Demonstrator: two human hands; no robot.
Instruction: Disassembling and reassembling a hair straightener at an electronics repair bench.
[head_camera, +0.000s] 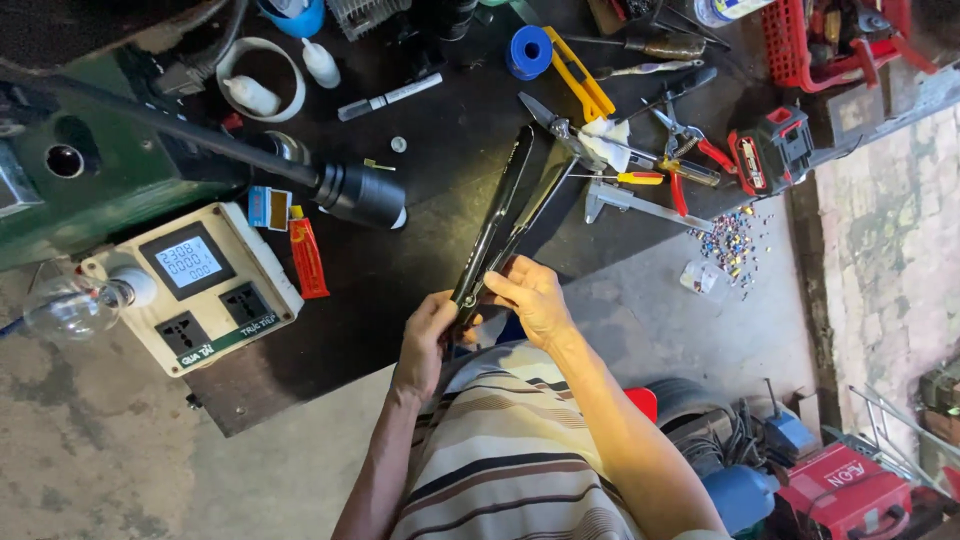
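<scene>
A long black two-armed tool (505, 210), like a flat hair iron with its arms slightly apart, points away from me over the dark workbench (440, 130). My left hand (425, 340) grips its hinge end from the left. My right hand (530, 295) pinches the same end from the right, thumb on the nearer arm. Both hands sit above my lap, in striped fabric (510, 450).
A cream socket box with a digital meter (195, 285) and a clear bulb (70, 308) lie left. A black lamp head (360, 193) hangs over the bench. Pliers, a caliper (640, 205), a yellow cutter (580, 85) and small loose parts (730, 240) lie right.
</scene>
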